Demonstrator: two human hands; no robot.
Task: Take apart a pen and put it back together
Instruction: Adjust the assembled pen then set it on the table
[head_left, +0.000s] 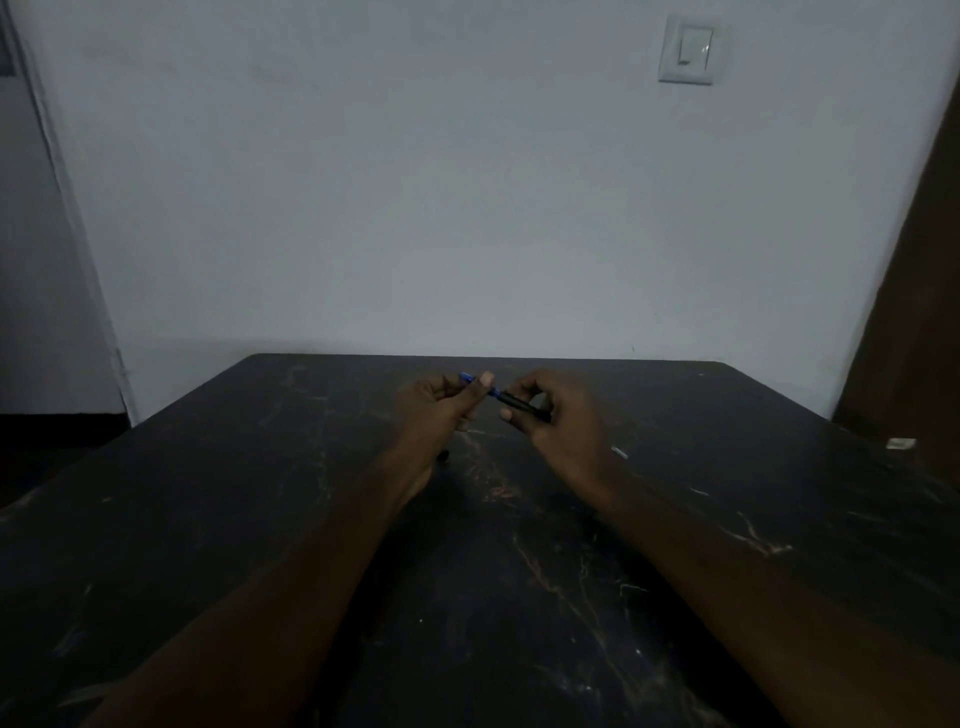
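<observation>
Most of the pen (514, 402) is buried under curled fingers. Tiny pale bit (619, 452) right of the right hand's (561, 415) fingers, too small to tell.

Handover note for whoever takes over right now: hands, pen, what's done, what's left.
Left hand: fingers pinch the blue end of the pen.
Right hand: fingers curl round its black end.
The pen is held above the table; too dim to tell whether its halves are joined.
A small pale piece lies on the table, right of the right hand; possibly a pen part.
Done: unclear. Left: likely finish the joint and check that piece.
</observation>
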